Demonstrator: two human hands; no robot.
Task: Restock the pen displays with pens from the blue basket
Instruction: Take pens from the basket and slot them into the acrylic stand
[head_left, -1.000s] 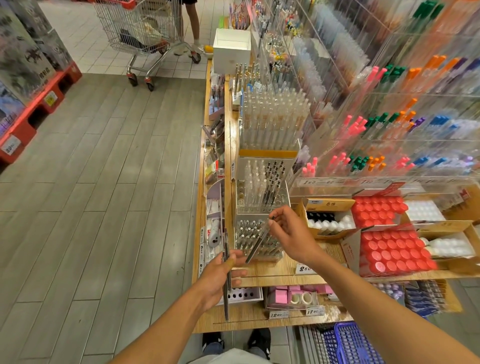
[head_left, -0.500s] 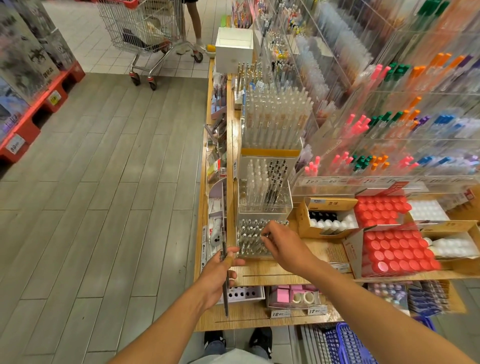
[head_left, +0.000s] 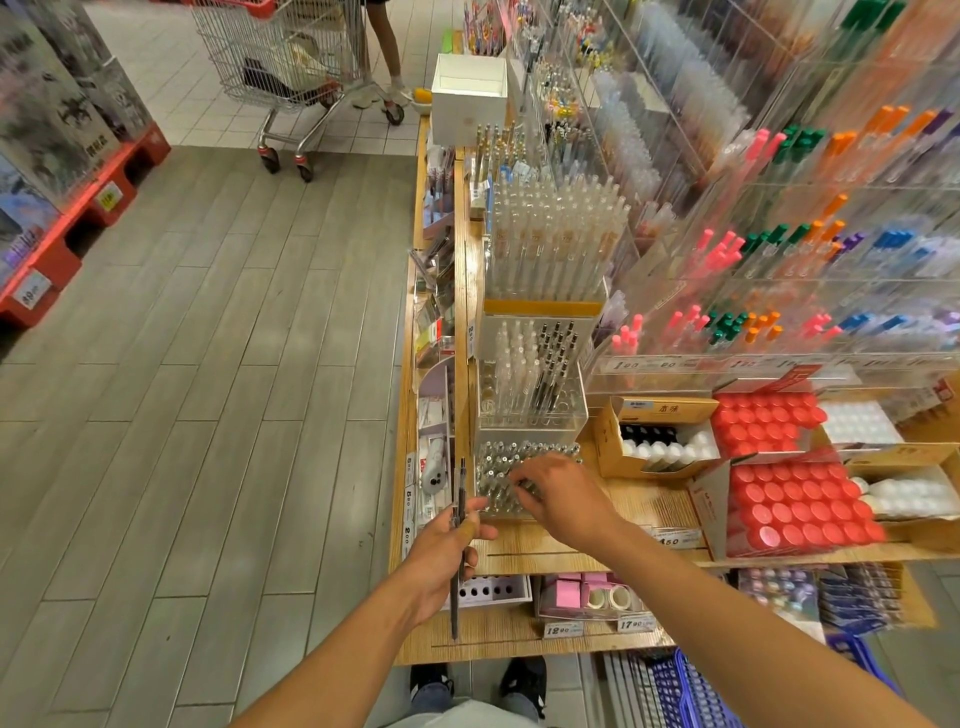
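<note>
Reaching over the front left corner of the light wooden shelf (head_left: 597, 545), the right hand (head_left: 563, 499) hovers with curled fingers at the clear plastic pen display full of silver-capped pens (head_left: 501, 480); whether they pinch a pen cannot be told. The left hand (head_left: 449, 556), just off the shelf's left edge, grips a bundle of slim dark pens (head_left: 458, 540) held upright. The blue plastic basket (head_left: 691, 696) sits on the floor below the shelf's front edge.
</note>
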